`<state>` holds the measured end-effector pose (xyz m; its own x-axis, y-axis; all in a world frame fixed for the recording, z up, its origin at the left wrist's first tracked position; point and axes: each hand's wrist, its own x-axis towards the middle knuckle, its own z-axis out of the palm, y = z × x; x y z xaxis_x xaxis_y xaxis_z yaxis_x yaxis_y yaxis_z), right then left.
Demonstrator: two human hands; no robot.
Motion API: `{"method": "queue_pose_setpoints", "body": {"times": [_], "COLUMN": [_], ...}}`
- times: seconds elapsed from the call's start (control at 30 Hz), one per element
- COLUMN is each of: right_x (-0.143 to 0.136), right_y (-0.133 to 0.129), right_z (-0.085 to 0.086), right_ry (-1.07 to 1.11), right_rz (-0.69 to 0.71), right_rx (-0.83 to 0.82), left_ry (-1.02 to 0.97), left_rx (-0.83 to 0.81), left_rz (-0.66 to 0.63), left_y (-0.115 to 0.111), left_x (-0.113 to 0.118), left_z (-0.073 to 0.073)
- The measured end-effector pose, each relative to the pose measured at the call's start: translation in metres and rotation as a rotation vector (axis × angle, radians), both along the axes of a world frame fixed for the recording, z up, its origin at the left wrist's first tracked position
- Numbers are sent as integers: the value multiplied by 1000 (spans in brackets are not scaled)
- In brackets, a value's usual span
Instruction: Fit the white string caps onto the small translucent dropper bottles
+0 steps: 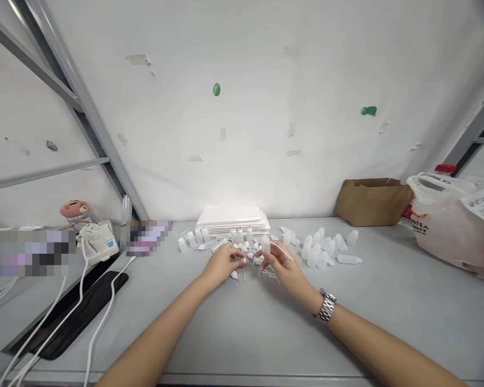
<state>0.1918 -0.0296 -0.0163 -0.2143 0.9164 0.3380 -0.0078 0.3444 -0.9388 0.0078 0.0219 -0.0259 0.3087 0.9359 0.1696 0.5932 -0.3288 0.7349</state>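
Observation:
My right hand (280,267) is closed around a small translucent plastic bottle (265,244), held upright above the table. A thin white strand (281,250) runs across that hand's fingers. To its left, the thumb and fingers of my left hand (223,262) pinch a small white cap (244,260). Loose white caps (247,248) and thin strands lie between and behind both hands, partly hidden by the fingers. Several capped bottles (191,239) stand or lie behind my left hand. A heap of uncapped translucent bottles (318,250) spreads out right of my right hand.
A stack of white sheets or boxes (232,219) lies against the wall. At the right are a brown cardboard box (373,201) and a plastic bag (447,231). White cables (105,317), a power strip (100,242) and a black pad (86,312) occupy the left.

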Motion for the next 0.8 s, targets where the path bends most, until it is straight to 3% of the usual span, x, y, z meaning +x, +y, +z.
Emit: {"method": "queue_pose_setpoints", "body": {"times": [0.1,0.23,0.4,0.57,0.8], "right_x": [-1,-2,-5,-5,-4], "right_y": [-1,-7,-12,-13,-12], "right_z": [-2,1,3,4,3], "right_ry": [9,-91,-184,-201,-276], "right_rz": [2,-36,-20,-9,-87], "right_rx": [-9,-6,-36,-29,8], "left_ry": [-180,-700,-1091,-1058,-861], "left_rx": [-28,-281,-563,-545,-405], "left_rz": [65,69,4,-102,-96], "left_y": [-5,-15,-25,-27,-26], "left_x": [2,7,16,17,14], "left_z": [13,28,27,26,28]}}
